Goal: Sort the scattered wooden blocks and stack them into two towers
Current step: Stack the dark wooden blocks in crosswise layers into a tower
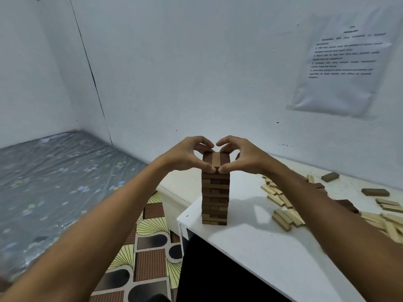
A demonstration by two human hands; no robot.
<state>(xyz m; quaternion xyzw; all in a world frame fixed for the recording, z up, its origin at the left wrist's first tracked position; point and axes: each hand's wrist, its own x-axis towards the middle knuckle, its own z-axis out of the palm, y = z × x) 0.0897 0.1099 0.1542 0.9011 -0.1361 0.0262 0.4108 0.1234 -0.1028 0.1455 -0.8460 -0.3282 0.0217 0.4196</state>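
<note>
Now left hand (187, 154), right hand (239, 155), pinching tower (215, 192) top

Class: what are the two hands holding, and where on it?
Both the left hand and right hand grip the dark tower's top layer at its near and far ends.

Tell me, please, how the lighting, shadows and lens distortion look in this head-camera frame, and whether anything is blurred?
Head view: light is soft and dim with a bluish cast; the dark block tower and the hands throw a faint shadow rightwards across the white table. Wide-angle distortion bows the wall crack and stretches the forearms. The wall paper has illegible, smeared text; frame edges look soft.
</note>
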